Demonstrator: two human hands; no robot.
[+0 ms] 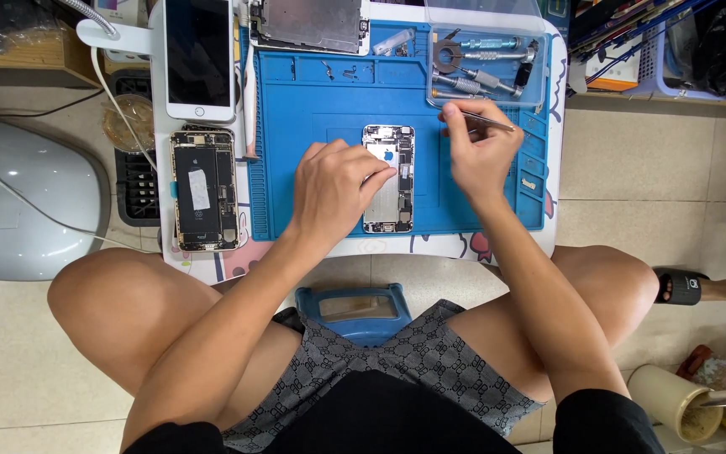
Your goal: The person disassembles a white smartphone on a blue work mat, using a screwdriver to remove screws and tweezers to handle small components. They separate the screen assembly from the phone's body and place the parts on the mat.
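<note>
1. The open phone point(389, 178), its back shell stripped and its inner parts showing, lies upright in the middle of the blue mat point(313, 109).
2. The left hand point(335, 187) rests on the mat at the phone's left edge, fingers loosely curled, fingertips touching the shell and pinning it; it grips nothing.
3. The right hand point(478, 151) sits just right of the phone's top, pinched closed on thin metal tweezers point(485, 120), which lie almost level and point right, away from the phone.
4. A clear tray point(485, 63) at the mat's top right holds several screwdrivers and a round metal piece; it is just above the right hand.
5. Small screws and brackets lie in the mat's upper slots point(342, 71).
6. A metal plate point(311, 23) sits at the mat's top edge.
7. Left of the mat, on the small white table point(558, 101), lie a white phone point(199, 57), screen up, and below it a second opened phone point(203, 190) with a black battery.
8. A white lamp base point(115, 34) stands at the table's top left corner.
9. The person sits with bare knees either side of the table, over a tiled floor.
</note>
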